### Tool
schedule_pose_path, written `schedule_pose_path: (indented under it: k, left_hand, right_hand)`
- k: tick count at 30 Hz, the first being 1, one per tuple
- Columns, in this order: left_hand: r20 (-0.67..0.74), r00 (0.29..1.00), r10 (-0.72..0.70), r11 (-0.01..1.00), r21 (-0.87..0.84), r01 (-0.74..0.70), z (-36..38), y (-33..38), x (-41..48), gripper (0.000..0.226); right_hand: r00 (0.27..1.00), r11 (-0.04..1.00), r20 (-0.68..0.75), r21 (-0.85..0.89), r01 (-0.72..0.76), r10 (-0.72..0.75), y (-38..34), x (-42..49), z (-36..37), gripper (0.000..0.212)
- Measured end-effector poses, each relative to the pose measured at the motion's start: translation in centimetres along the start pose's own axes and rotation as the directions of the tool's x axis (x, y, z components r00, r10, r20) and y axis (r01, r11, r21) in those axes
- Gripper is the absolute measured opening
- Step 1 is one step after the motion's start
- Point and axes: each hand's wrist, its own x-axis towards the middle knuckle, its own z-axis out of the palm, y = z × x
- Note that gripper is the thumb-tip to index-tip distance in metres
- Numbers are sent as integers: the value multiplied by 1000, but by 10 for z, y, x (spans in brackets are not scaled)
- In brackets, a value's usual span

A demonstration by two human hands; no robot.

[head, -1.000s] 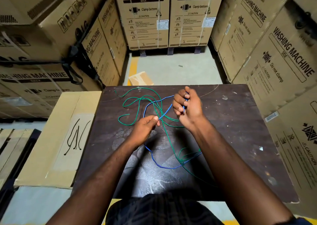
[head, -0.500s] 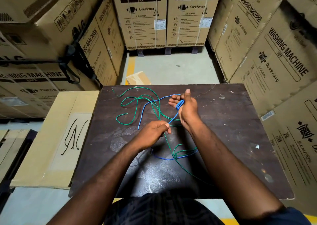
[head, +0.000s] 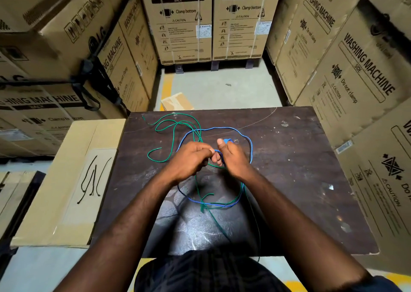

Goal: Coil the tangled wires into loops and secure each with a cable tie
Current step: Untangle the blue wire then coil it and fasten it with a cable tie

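Observation:
A blue wire (head: 242, 133) and a green wire (head: 171, 122) lie tangled on the dark table (head: 289, 169). My right hand (head: 233, 158) holds small blue coils wound round its fingers, thumb pointing up. My left hand (head: 191, 158) sits right beside it, fingers curled, pinching the blue wire where the hands meet. A wide blue loop arcs out past both hands and another blue stretch runs under my wrists, crossed by green. Several black cable ties (head: 93, 180) lie on the cardboard box (head: 66, 202) to the left.
Tall washing machine cartons (head: 180, 24) wall in the space on the left, back and right. A small cardboard piece (head: 176, 101) lies on the floor beyond the table's far edge. A thin black wire (head: 255, 225) trails off the table's near edge.
My left hand has moved up and right to meet my right hand. The blue wire now swings out in a wide loop round the far side of both hands.

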Motion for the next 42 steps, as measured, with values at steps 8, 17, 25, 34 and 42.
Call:
schedule_pose_path:
  k: [8, 17, 25, 34, 42]
  left_hand:
    - [-151, 988, -35, 993, -120, 16, -14, -3, 14, 32]
    - [-321, 935, 151, 982, 160, -104, -36, -20, 41, 29]
    - [-310, 943, 124, 987, 132, -87, -35, -57, 57, 26]
    - [-275, 953, 129, 979, 191, -77, -27, -51, 58, 37]
    - [-186, 976, 112, 978, 192, -75, -20, -55, 55, 38]
  right_hand:
    - [973, 997, 232, 76, -16, -2, -4, -19, -4, 60]
    - [943, 942, 329, 300, -150, 46, -33, -26, -5, 54]
    - [891, 706, 454, 637, -309, -20, -53, -29, -5, 53]
    - [927, 418, 361, 861, -291, -100, -74, -13, -16, 56]
    - [981, 410, 195, 895, -176, -4, -77, -2, -23, 59]
